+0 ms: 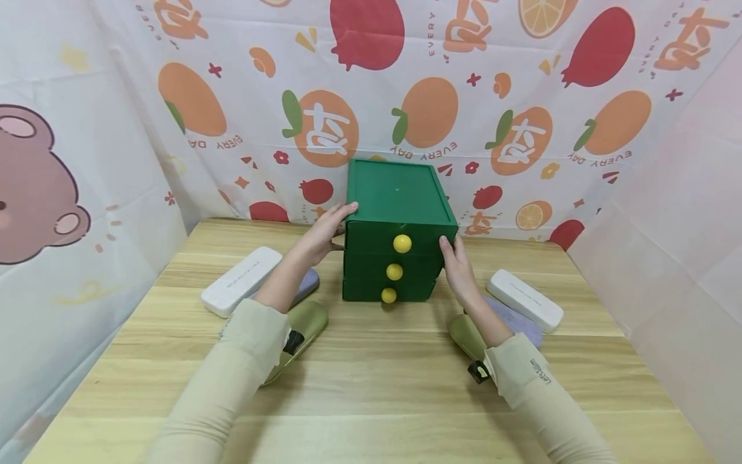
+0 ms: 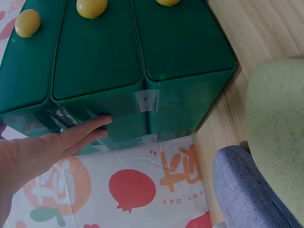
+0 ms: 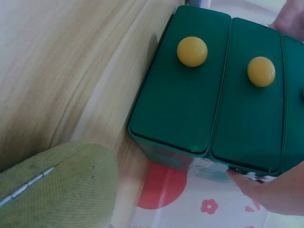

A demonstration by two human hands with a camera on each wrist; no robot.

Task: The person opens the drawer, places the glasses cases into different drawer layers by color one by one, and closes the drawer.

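Observation:
A green cabinet (image 1: 397,190) with three stacked drawers and round yellow knobs (image 1: 402,243) stands at the back of the table, its front facing me. My left hand (image 1: 319,238) rests on its left side, thumb up at the top edge. In the left wrist view the fingers (image 2: 85,133) lie nearly straight along the taped side wall. On the other side, my right hand (image 1: 460,270) presses the right wall near the front edge. The right wrist view shows part of this hand (image 3: 275,192) at the drawer fronts' edge; its other fingers are hidden.
Left of the cabinet lie a white case (image 1: 241,281), a blue-grey case (image 1: 307,283) and an olive case (image 1: 310,320), partly under my forearm. On the right are another white case (image 1: 524,299), blue-grey case (image 1: 522,323) and olive case (image 1: 464,335). A fruit-print curtain (image 1: 377,84) hangs behind.

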